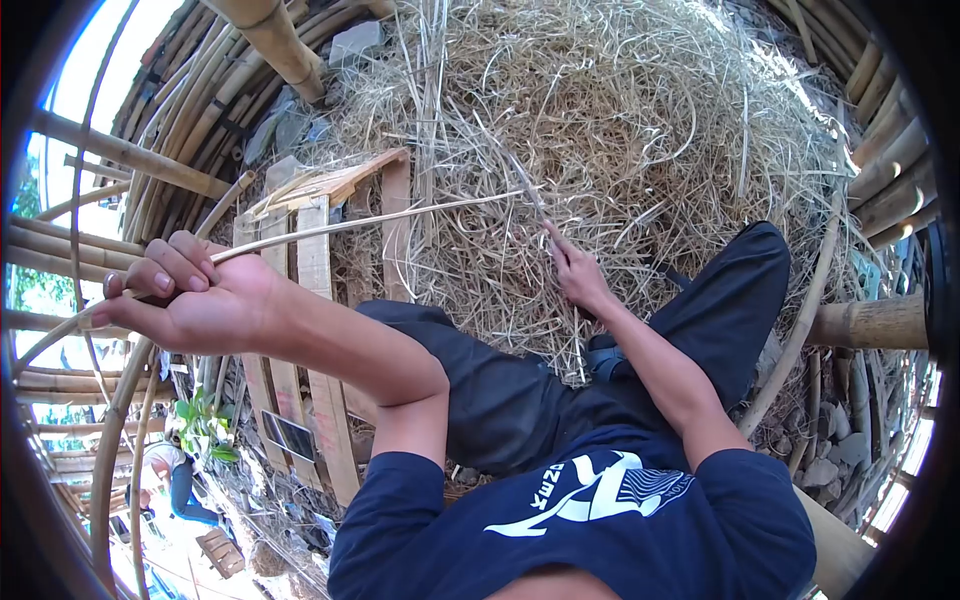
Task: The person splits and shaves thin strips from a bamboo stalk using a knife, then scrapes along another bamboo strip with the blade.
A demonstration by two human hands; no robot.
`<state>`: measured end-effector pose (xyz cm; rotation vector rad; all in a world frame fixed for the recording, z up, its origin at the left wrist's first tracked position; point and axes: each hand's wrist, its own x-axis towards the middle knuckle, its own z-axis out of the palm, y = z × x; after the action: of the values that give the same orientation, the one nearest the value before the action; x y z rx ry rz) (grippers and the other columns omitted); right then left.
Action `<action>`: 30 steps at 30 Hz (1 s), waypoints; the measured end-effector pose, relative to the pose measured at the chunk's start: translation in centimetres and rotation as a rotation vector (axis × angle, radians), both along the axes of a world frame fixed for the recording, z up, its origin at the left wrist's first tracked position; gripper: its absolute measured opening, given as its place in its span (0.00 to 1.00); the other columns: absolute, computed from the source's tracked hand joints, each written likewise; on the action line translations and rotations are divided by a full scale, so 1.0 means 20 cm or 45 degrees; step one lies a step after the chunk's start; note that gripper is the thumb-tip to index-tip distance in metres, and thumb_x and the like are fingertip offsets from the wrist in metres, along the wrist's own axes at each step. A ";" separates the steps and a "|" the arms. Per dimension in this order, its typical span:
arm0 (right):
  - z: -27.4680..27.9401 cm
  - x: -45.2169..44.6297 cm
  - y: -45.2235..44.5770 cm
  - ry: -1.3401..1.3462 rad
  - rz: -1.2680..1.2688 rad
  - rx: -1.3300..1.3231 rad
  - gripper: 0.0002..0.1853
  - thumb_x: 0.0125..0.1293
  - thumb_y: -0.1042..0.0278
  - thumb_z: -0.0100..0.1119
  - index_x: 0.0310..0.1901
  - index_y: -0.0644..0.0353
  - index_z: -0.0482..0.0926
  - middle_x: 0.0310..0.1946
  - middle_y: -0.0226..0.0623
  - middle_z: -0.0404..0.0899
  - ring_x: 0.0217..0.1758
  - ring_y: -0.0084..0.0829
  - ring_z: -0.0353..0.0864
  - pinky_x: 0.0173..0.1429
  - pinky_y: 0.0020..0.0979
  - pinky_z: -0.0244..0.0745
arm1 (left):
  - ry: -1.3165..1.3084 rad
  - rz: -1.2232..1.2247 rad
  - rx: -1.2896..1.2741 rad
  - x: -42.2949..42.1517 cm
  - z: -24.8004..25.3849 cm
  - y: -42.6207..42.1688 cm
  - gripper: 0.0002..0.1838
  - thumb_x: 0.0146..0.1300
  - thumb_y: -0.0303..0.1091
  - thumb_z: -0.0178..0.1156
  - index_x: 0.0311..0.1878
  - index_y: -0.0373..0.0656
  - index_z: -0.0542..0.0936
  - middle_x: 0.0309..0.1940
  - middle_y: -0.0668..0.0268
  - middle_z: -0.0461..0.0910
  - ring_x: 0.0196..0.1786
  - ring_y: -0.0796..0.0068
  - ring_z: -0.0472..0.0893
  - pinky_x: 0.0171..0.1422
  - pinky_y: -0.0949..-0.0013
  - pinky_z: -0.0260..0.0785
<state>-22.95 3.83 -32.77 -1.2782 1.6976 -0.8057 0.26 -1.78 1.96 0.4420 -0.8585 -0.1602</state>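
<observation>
My left grip point(185, 292) is pinching a bamboo strip point(380, 218), likely steadying its far end beside the knife point(529, 190) extending forward from my clasping right grip point(578, 275).

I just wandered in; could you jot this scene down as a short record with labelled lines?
Left hand: raised, gripping a long thin strip
Right hand: closed around a narrow blade-like tool
Strip and tool: they cross in view; whether they touch is hard to tell
Ground ahead: a broad heap of pale shavings
Beside the left forearm: wooden slats, a dark flat rectangle lying on them
Surroundings: bamboo poles
Background, lower left: another person
</observation>
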 end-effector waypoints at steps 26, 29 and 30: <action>0.12 -0.02 0.02 0.066 0.080 -0.067 0.24 0.74 0.56 0.45 0.70 0.30 0.60 0.18 0.47 0.74 0.18 0.30 0.74 0.31 0.41 0.71 | -0.052 -0.024 -0.072 -0.05 0.01 0.03 0.18 0.74 0.50 0.44 0.30 0.50 0.63 0.13 0.78 0.51 0.14 0.88 0.46 0.17 0.81 0.37; 0.31 0.00 0.05 -0.041 0.224 -0.188 0.25 0.73 0.63 0.48 0.70 0.33 0.62 0.18 0.45 0.72 0.18 0.24 0.68 0.30 0.34 0.68 | -0.119 -0.168 -0.109 -0.02 0.00 0.02 0.17 0.74 0.49 0.47 0.32 0.50 0.66 0.14 0.79 0.52 0.15 0.88 0.47 0.17 0.82 0.38; 0.33 0.00 0.05 -0.036 0.220 -0.185 0.25 0.73 0.63 0.48 0.70 0.33 0.62 0.18 0.45 0.72 0.18 0.24 0.68 0.30 0.34 0.68 | -0.113 -0.172 -0.108 0.00 -0.01 0.02 0.17 0.74 0.49 0.47 0.32 0.50 0.66 0.14 0.79 0.52 0.15 0.88 0.47 0.17 0.82 0.38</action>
<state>-22.92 4.88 -26.22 -1.4830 1.5051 -0.8520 0.30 -1.35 1.82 0.3139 -0.9795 -0.2291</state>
